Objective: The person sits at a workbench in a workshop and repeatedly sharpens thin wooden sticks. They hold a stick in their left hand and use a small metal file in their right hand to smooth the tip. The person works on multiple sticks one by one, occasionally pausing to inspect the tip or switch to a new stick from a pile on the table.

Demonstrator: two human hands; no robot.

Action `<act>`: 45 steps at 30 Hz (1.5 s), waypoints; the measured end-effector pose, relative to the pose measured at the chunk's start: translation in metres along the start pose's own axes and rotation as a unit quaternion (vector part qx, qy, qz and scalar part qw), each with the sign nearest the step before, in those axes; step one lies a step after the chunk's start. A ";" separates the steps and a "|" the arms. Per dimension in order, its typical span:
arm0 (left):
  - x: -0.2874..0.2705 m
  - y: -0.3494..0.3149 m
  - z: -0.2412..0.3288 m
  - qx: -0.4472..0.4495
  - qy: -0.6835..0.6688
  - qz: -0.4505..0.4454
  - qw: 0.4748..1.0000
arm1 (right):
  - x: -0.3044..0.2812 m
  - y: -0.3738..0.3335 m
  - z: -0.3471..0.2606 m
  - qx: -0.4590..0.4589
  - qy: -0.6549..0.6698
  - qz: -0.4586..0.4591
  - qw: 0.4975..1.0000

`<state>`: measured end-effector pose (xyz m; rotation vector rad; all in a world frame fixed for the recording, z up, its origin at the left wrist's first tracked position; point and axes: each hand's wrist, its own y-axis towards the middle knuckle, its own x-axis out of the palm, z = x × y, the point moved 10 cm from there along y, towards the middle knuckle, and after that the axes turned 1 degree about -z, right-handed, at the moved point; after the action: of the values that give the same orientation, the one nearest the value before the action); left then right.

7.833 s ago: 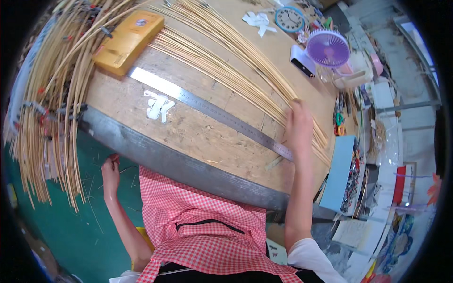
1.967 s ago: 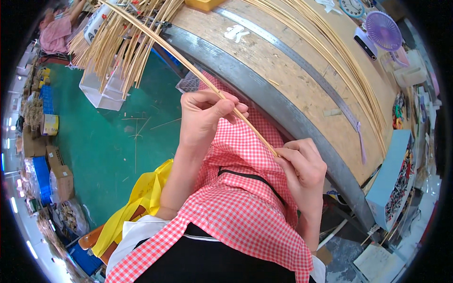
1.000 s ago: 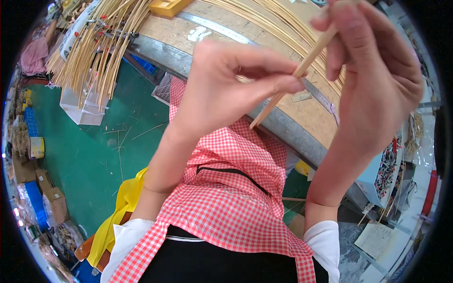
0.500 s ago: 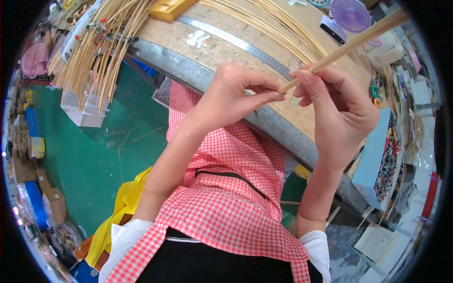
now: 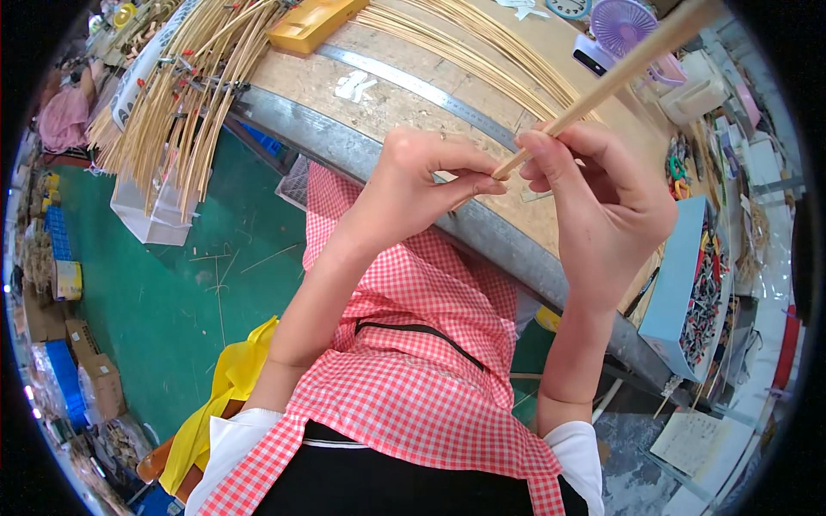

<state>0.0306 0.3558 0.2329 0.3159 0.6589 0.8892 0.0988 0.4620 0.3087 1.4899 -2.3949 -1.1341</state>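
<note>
Left hand (image 5: 413,181): thumb and fingertips pinching the lower end of a slim pale-tan wooden stick (image 5: 612,84). Right hand (image 5: 602,202) pinches it just above, other fingers loosely curled. Stick slants up right over the tan wooden worktop (image 5: 391,120); from here can't tell if it's one piece or several. Beyond: flat silver metal ruler (image 5: 404,80), then long straw-coloured rods (image 5: 456,58).

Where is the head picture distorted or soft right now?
All in the head view: the thin silver metal ruler looks bowed by the fisheye, and the corners go black; the pale tan wooden stick softens toward its upper end; the bare left hand and bare right hand look fairly sharp.
</note>
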 end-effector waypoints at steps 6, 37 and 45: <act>0.001 -0.002 -0.011 -0.029 -0.042 0.025 0.998 | -0.002 0.002 0.007 0.022 -0.002 0.018 1.000; -0.032 -0.099 -0.080 -0.188 -0.139 0.141 0.962 | -0.417 -0.130 0.194 0.347 -0.491 0.038 0.798; -0.030 -0.110 -0.084 -0.206 -0.160 0.145 0.954 | -0.365 -0.135 0.205 0.350 -0.492 -0.107 0.790</act>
<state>0.0303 0.2648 0.1242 0.1744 0.1174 1.2001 0.2951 0.8339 0.1801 1.5895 -3.7794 -1.3820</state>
